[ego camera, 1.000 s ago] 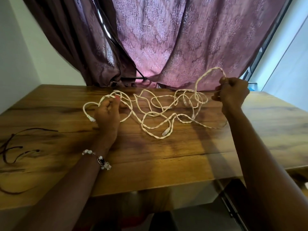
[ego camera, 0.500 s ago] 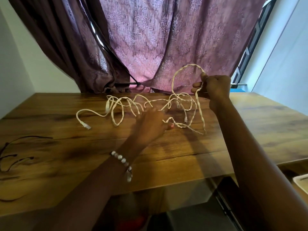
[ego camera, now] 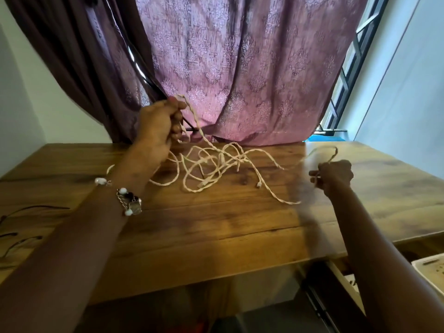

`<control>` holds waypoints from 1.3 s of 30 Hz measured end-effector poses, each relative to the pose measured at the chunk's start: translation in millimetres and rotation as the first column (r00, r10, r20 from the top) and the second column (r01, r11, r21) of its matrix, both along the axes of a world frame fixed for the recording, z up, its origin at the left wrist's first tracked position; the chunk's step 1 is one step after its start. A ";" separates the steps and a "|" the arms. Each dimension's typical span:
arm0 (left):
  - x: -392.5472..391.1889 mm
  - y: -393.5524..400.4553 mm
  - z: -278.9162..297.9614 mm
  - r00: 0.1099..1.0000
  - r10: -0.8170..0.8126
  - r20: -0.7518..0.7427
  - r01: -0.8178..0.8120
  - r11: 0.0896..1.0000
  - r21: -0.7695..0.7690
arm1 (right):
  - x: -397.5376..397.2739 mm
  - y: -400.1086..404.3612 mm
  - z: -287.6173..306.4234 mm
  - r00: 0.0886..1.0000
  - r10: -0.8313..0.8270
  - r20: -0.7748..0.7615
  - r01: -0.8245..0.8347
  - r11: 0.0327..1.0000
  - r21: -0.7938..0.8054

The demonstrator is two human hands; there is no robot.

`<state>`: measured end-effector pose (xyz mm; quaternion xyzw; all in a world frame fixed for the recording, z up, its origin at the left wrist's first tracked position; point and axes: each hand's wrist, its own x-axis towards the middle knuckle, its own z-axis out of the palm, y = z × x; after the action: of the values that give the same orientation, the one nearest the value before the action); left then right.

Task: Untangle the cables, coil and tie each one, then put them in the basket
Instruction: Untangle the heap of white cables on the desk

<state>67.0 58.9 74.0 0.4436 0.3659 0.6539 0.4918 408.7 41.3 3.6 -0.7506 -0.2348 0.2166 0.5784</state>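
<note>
Since earlier, left hand (ego camera: pixel 157 123) had risen from the table (ego camera: pixel 216 224), fist closed on a cable (ego camera: pixel 211 164) strand; right hand (ego camera: pixel 332 176) had dropped low, gripping another loop. Tangle lay mid-table between them.

I only get one view, from the camera on the person's head. It looks forward and down, close over the wooden table (ego camera: pixel 216 224), toward the curtain (ego camera: pixel 240 68).

A patterned mauve curtain (ego camera: pixel 240 68) hangs behind the wooden table (ego camera: pixel 216 231), a barred window (ego camera: pixel 348 75) right.
</note>
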 end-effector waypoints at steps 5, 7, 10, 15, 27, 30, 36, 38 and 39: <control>-7.7 -3.4 6.4 0.996 -0.030 -0.084 0.033 0.998 0.044 | -31.5 -0.9 29.5 0.841 0.165 0.515 0.008 0.949 -0.315; -7.9 -4.4 1.9 0.994 -0.033 -0.101 0.036 0.999 0.035 | -44.5 -4.7 55.8 0.654 0.452 0.606 -0.139 0.860 -0.491; -8.1 -5.0 -4.7 0.986 -0.017 -0.165 0.020 1.000 0.019 | -64.4 -19.9 91.1 0.227 0.752 0.619 -0.142 0.654 -0.743; -5.8 -11.7 -5.8 0.940 0.054 -0.336 -0.025 0.996 0.089 | -116.3 -40.7 114.8 -0.068 0.810 0.582 -0.649 0.407 -0.643; -24.5 -32.2 -3.9 0.926 0.022 -0.377 0.037 0.988 0.148 | -129.5 52.1 -1.7 -0.108 0.867 0.487 -0.656 0.306 -0.690; -27.9 -28.8 -13.0 0.929 0.087 -0.360 -0.043 0.991 0.128 | -119.3 50.0 13.1 -0.203 0.859 0.469 -0.597 0.271 -0.755; -51.1 -10.4 -51.1 0.633 0.245 -0.734 -0.113 0.968 0.225 | -89.7 35.0 47.1 0.044 0.902 0.430 -0.803 0.288 -0.522; -55.0 -7.3 -61.7 0.521 0.195 -0.831 -0.018 0.976 0.218 | -87.6 33.3 52.2 0.260 0.863 0.433 -0.879 0.397 -0.263; -55.2 -6.2 -66.4 0.434 0.179 -0.883 0.036 0.976 0.216 | -88.4 33.2 54.2 0.405 0.817 0.411 -0.875 0.476 -0.086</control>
<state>11.7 52.7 7.7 0.7538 0.5209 0.3727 0.1466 320.3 74.6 57.8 -0.5103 -0.7090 0.3051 0.3793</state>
